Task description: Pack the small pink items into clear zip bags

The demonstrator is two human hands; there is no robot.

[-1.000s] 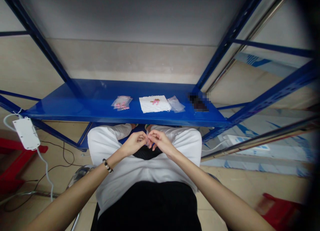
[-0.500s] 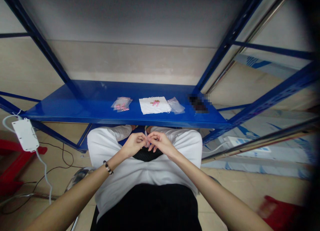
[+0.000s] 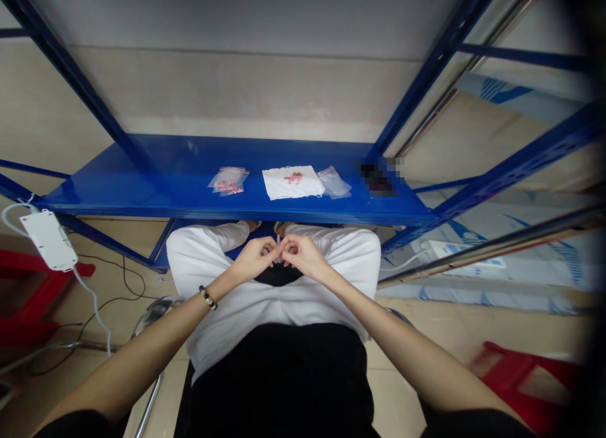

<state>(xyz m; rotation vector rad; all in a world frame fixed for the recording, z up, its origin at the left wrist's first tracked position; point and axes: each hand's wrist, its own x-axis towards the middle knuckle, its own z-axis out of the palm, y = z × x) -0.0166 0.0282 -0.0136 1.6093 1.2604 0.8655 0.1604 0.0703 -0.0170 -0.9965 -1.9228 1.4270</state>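
Observation:
Above my lap, my left hand (image 3: 255,259) and my right hand (image 3: 304,256) meet fingertip to fingertip. Both are closed in a pinch on a small clear plastic bag (image 3: 278,240), of which only a sliver shows between the fingers. What is inside it is hidden. On the blue shelf (image 3: 180,195) in front of me lies a white cloth (image 3: 274,185) bearing a little heap of pink and brownish pieces (image 3: 294,177). Clear zip bags with pink pieces (image 3: 229,182) are to its left. Another clear bag (image 3: 335,183) touches the cloth's right edge.
A blurred-out dark object (image 3: 377,178) lies at the shelf's right end. Blue uprights (image 3: 76,72) frame the shelf. A white power box (image 3: 50,239) hangs by its cable at left. Red stools (image 3: 33,305) stand on the floor at both sides.
The view has tilted slightly, so the shelf and hands sit higher in the picture. My right fingers have curled in closer to the left ones. The things on the shelf have not moved.

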